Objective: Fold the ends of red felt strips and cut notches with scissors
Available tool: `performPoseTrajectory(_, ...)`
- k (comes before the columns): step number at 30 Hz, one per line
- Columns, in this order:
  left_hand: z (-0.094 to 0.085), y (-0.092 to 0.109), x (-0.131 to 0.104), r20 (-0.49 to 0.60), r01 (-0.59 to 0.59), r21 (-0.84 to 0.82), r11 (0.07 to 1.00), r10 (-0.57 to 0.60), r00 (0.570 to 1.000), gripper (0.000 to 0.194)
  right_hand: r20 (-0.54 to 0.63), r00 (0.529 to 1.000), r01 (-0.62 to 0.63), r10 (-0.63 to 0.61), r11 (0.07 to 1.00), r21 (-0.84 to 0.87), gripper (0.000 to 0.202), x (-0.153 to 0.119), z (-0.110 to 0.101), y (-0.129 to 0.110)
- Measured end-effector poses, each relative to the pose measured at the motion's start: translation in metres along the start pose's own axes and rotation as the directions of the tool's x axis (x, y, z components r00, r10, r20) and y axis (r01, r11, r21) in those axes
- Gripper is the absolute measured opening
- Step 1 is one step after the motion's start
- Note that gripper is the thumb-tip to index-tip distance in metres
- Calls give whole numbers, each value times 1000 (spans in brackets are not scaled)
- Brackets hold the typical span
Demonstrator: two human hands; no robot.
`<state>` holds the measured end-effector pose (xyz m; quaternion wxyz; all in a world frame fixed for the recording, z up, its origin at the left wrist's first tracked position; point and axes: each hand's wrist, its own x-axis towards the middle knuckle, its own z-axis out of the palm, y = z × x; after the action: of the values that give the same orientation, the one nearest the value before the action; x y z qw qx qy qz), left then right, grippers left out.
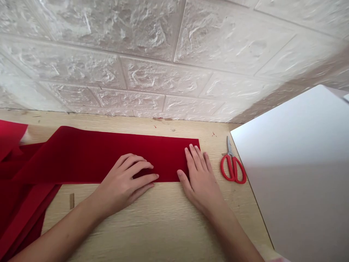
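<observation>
A long strip of dark red cloth [89,156] lies across the wooden table, its right end cut straight. My left hand [125,180] rests on the strip's near edge, fingers spread and pointing right. At the right end, my right hand [199,174] lies flat on the cloth with its fingers stretched out and the thumb apart. Neither hand grips anything. To the right of my right hand, a pair of scissors [233,167] with red handles lies on the table, blades pointing away from me and closed.
More red cloth [16,203] is heaped in folds at the left. A large white panel or box [297,174] stands on the right. Behind the table [152,225] rises a white brick-patterned wall [152,76]. A small brown scrap [72,201] lies near my left forearm.
</observation>
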<state>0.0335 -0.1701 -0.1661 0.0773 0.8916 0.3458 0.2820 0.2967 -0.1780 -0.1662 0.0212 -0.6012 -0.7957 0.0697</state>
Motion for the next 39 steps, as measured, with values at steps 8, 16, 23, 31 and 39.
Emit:
performPoseTrajectory(8,0,0,0,5,17,1,1000,-17,1000,14,-40,998,-42,43,999,27,76,0,3,1)
performPoseTrajectory(16,0,0,-1,16,26,1,1000,-26,1000,14,-29,999,-40,39,999,-2,73,2,1,0)
performPoseTrajectory(23,1,-1,-2,33,34,-11,999,-34,999,15,-49,998,-33,31,998,-52,72,4,-2,2)
performPoseTrajectory(31,0,-1,-2,40,44,-16,999,-43,998,15,-11,999,-50,50,999,0,70,5,-5,7)
performPoseTrajectory(39,-1,-2,-1,58,57,-16,998,-56,997,15,-28,998,-60,60,998,11,70,6,-1,8)
